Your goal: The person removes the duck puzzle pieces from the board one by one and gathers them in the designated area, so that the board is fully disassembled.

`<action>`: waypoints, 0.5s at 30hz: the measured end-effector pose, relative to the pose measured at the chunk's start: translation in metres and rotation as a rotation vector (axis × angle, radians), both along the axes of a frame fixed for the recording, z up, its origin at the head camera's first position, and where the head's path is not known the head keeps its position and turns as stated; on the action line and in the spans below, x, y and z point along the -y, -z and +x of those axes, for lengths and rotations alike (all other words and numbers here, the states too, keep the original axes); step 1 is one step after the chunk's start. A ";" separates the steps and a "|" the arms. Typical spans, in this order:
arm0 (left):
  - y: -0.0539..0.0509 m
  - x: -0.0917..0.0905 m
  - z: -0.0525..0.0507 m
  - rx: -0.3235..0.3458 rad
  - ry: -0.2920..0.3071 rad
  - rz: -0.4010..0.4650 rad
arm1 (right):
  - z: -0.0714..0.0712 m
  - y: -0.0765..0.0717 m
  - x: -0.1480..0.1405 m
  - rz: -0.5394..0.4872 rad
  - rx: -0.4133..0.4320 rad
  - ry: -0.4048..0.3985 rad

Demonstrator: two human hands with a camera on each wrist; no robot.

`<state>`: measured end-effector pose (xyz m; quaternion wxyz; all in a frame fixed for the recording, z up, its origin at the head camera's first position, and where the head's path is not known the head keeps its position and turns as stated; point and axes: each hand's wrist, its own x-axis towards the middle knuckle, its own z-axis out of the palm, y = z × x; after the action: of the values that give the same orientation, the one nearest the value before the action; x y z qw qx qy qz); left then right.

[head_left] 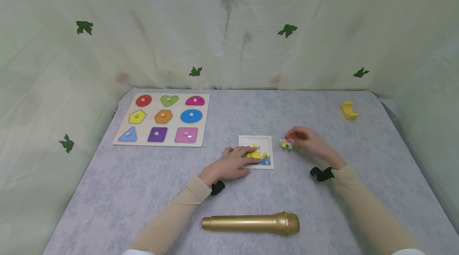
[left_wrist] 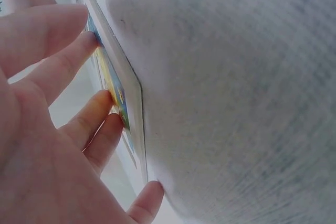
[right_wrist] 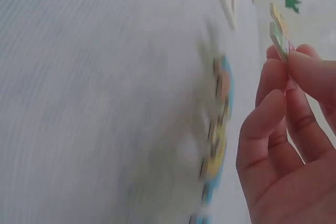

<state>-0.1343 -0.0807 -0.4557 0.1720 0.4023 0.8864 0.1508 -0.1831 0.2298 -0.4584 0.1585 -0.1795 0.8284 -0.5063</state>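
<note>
A small square puzzle board (head_left: 255,137) with a pale frame lies on the table, its lower part filled with yellow and blue pieces (head_left: 265,160). My left hand (head_left: 234,163) rests on it with spread fingers; in the left wrist view its fingertips (left_wrist: 103,99) touch the pieces and frame edge. Just right of the board, my right hand (head_left: 308,142) pinches a small colourful jigsaw piece (right_wrist: 281,40) between thumb and fingers, held above the table. Whether it is one piece or two I cannot tell. Several blurred pieces (right_wrist: 218,145) lie below that hand in the right wrist view.
A larger shape board (head_left: 206,121) with knobbed coloured shapes lies at the back left. Near the front edge lies a gold microphone (head_left: 247,223). A yellow block (head_left: 348,111) sits at the back right. Pale curtains (head_left: 251,28) hang around the table.
</note>
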 end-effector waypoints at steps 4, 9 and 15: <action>0.001 0.001 0.000 -0.001 -0.002 0.004 | 0.008 0.000 -0.027 0.019 -0.007 0.041; 0.003 0.001 -0.001 0.011 -0.010 0.016 | 0.017 0.001 -0.057 0.037 -0.042 0.083; 0.004 0.001 -0.001 0.018 -0.015 0.021 | 0.027 0.001 -0.078 0.068 -0.032 0.105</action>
<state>-0.1357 -0.0815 -0.4595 0.1745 0.3960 0.8863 0.1649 -0.1565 0.3082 -0.4596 0.1245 -0.1382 0.8558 -0.4827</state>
